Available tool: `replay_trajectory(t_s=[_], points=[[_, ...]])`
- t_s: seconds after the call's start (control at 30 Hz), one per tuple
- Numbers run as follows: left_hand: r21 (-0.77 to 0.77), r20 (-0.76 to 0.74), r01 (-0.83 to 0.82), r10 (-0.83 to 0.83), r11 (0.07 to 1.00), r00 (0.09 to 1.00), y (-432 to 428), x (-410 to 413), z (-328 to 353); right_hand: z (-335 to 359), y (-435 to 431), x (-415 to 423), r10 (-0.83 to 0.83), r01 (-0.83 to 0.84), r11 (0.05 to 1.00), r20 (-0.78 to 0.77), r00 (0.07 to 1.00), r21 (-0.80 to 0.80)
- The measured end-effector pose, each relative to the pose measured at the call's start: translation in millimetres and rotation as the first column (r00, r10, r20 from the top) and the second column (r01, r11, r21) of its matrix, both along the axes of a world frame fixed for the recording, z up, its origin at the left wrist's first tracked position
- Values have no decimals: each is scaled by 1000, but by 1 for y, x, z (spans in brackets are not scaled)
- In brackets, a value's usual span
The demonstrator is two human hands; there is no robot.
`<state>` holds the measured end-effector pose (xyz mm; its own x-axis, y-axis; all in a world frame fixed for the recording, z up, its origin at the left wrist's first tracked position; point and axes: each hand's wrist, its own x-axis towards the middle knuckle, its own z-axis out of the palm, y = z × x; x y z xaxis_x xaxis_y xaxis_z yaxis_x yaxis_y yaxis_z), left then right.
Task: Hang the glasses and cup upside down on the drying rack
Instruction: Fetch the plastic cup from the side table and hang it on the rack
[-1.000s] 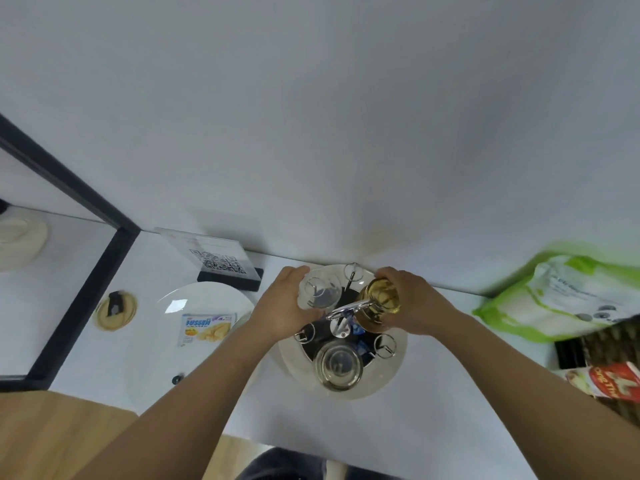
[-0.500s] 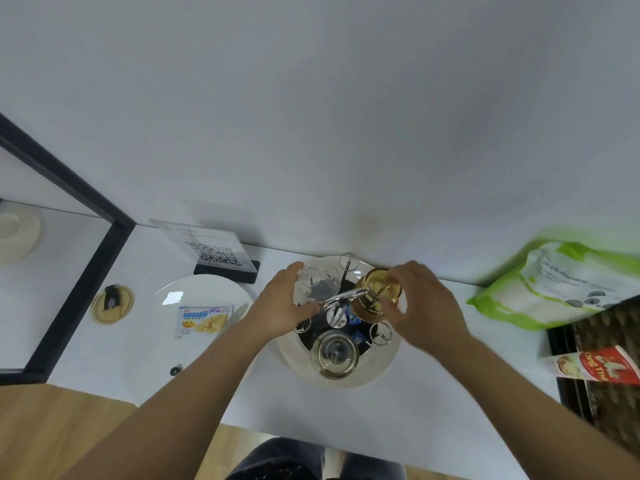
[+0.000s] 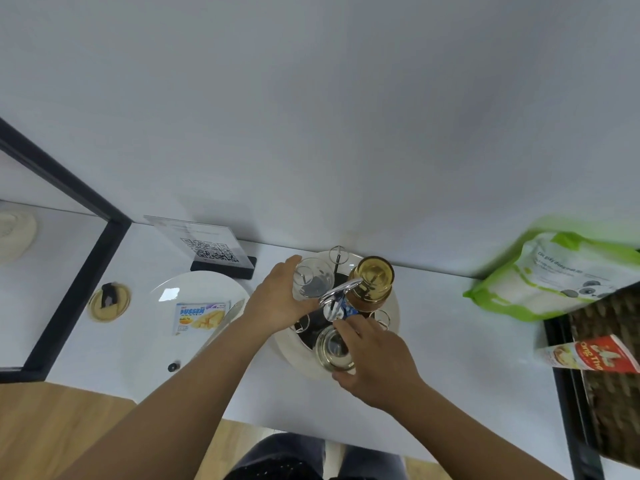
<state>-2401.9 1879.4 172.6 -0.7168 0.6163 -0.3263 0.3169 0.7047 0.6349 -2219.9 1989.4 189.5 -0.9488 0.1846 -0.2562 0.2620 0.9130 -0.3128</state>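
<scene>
Head view. The drying rack (image 3: 393, 318), a round white base with wire pegs and a chrome handle at its middle, stood on the white table (image 3: 467, 382) against the wall. 3 vessels were seen on it, each bottom up: a clear glass (image 3: 313, 279) at the far left, a gold cup (image 3: 373, 279) at the far right, and a second clear glass (image 3: 332, 348) at the near side.

The left hand (image 3: 277, 304) was closed on the far clear glass, fingers wrapped round its side. The right hand (image 3: 375, 367) lay at the near glass, its fingers curled round the rim; whether they pressed on it could not be told.

The step in hand was judged to be the seating of the last glasses on their pegs, with the task near its end. The next move was judged to call for each glass to be checked as settled upright on its peg, then released without a tilt.

Writing. A packet (image 3: 201, 315) on the plate (image 3: 152, 344) read, in part, "USSEN". A QR code was printed on the sign (image 3: 207, 249). The print on the green bag (image 3: 554, 275) and the red carton (image 3: 595, 355) was too small or too tilted to be read.
</scene>
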Motion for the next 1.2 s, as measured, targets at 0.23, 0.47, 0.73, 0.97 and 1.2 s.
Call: replay_trajectory(t_s=[0.23, 0.47, 0.73, 0.97, 1.2], points=[[-110, -134, 27, -42, 994, 990, 0, -1, 8, 19, 20, -4, -90, 80, 993, -139, 986, -82], [-121, -117, 5, -19, 993, 993, -7, 2, 10, 8, 95, -49, -506, 506, 832, 63, 860, -227], [-137, -111, 6, -21, 991, 994, -7, 3, 11, -5, 92, -62, -453, 449, 826, 72, 889, -340], [-145, -75, 21, -32, 989, 997, -4, 4, 13, -6, 98, -61, -421, 436, 845, 117, 899, -309], [-131, -52, 33, -40, 991, 998, -7, -3, 9, -11, 104, -60, -401, 427, 837, 147, 904, -344]])
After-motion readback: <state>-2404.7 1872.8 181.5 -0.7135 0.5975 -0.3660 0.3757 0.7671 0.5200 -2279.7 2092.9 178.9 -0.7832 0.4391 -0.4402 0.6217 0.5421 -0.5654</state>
